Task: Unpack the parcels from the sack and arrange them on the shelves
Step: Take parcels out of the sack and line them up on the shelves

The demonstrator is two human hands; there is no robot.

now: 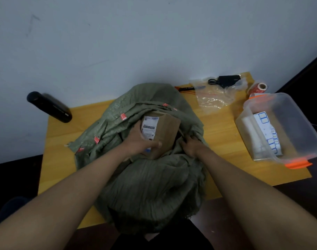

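1. A big olive-green woven sack (150,179) is slumped over the near edge of the yellow wooden surface (220,134), its mouth bunched open toward the wall; small red-and-white stickers dot its folds on the left.
2. A brown cardboard parcel (167,131) stands in the sack's mouth, partly out of the cloth, with a white shipping label on the face turned left.
3. The left hand (139,141) is wrapped around the parcel's near left side, fingers curled over the label and thumb across the front edge; it is grasping the parcel.
4. The right hand (191,146) sits just beside the parcel on the right, fingers clenched on a fold of the sack's rim; both forearms are bare.
5. A black cylinder (49,107) lies tilted at the far left corner of the surface, against the pale wall.
6. At the far right, a crumpled clear plastic bag (215,98) lies flat; a small black device (226,80) with a loop rests behind it, and a dark marker (185,88) lies to the bag's left.
7. A roll of red-and-white stickers (258,88) sits near the right corner; in front of it is a clear plastic bin (298,123) with orange clips, holding sheets with blue-outlined labels (267,134).
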